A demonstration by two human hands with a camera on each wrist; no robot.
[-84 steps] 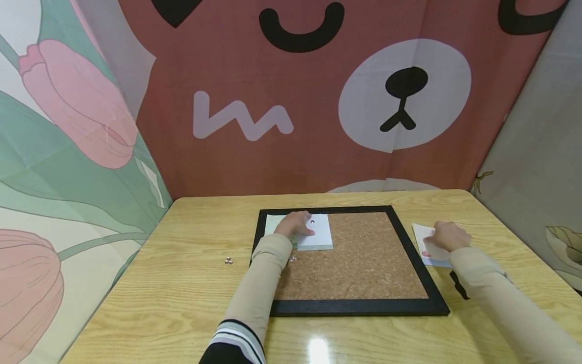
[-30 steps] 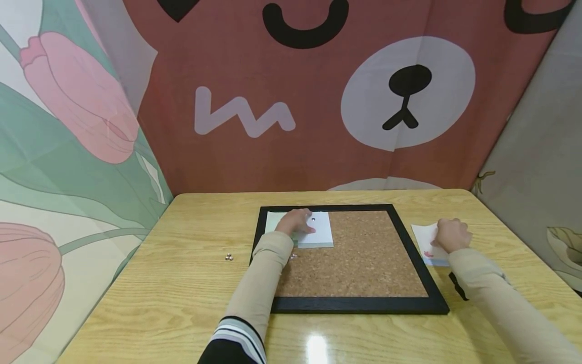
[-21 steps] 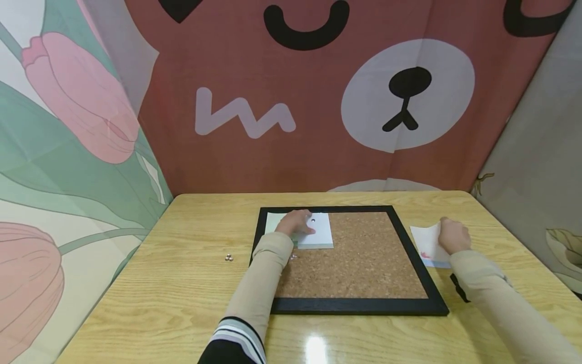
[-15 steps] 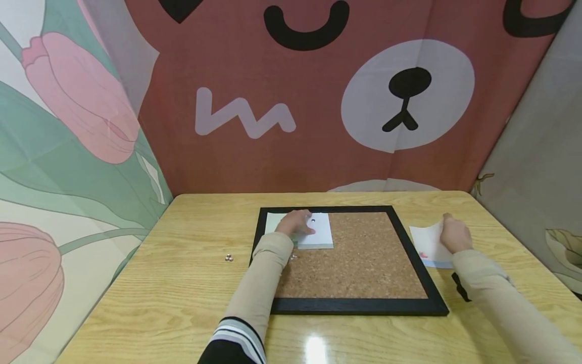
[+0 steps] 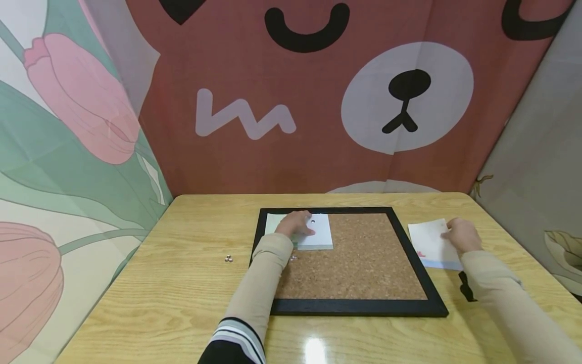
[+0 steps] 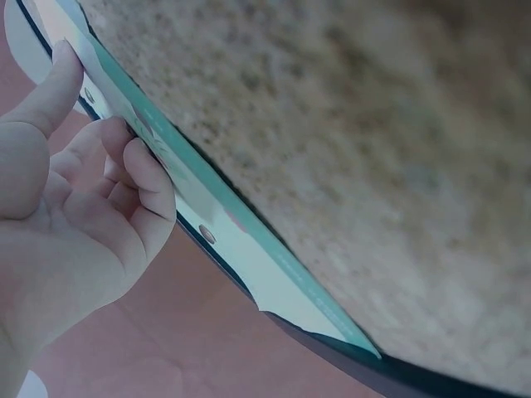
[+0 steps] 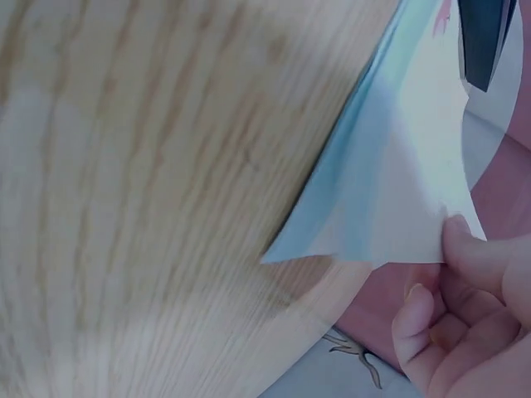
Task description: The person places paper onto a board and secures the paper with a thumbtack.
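Observation:
My left hand (image 5: pixel 295 224) rests over two paper notes at the top left of a black-framed cork board (image 5: pixel 364 268). Its thumb lies straight on the white note (image 5: pixel 322 238) and the other fingers bend loosely against the paper in the left wrist view. Partly under this hand is the pale green note (image 5: pixel 273 222). A round metal pushpin (image 6: pixel 207 234) sits in one note, another pushpin (image 5: pixel 312 221) in the white one. Right of the board, my right hand (image 5: pixel 464 235) pinches a corner of a white paper sheet (image 7: pixel 406 166) with a blue edge; the sheet curves in the right wrist view.
Several small metal pins (image 5: pixel 229 258) lie on the wooden table (image 5: pixel 182 303) left of the board. Small clear pieces (image 5: pixel 293 258) lie on the cork beside my left sleeve. A printed cloth (image 5: pixel 273 162) hangs behind the table.
My right hand has slid right across the sheet to its far right corner, uncovering more of it. The sheet has shifted slightly. My left hand keeps its place on the notes.

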